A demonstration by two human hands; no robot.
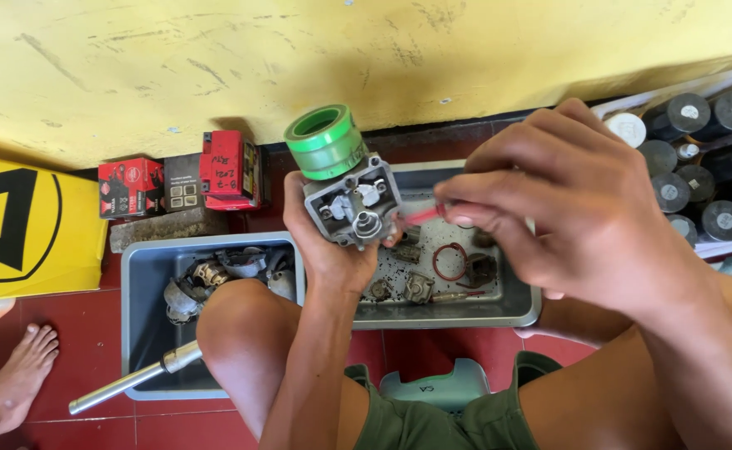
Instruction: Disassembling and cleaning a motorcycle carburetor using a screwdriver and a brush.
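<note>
1. The left hand (326,250) is gripping a grey metal carburettor body (352,202) from below, fingers wrapped round its lower side, holding it up above the near-left corner of the shallow grey tray (512,310).
2. A green plastic cap (326,140) is sitting on the end of the body pointing away and to the left (so its long axis is running from the cap back toward the wrist), and the open underside is facing the camera.
3. The right hand (566,208) is pinching a thin red tool (423,215), fingers clenched on it; its tip is lying just right of the open face, pointing left at it.
4. A red ring (449,262) and small brass parts are lying in the tray; a deeper grey tub (137,267) of parts is standing at the left.
</note>
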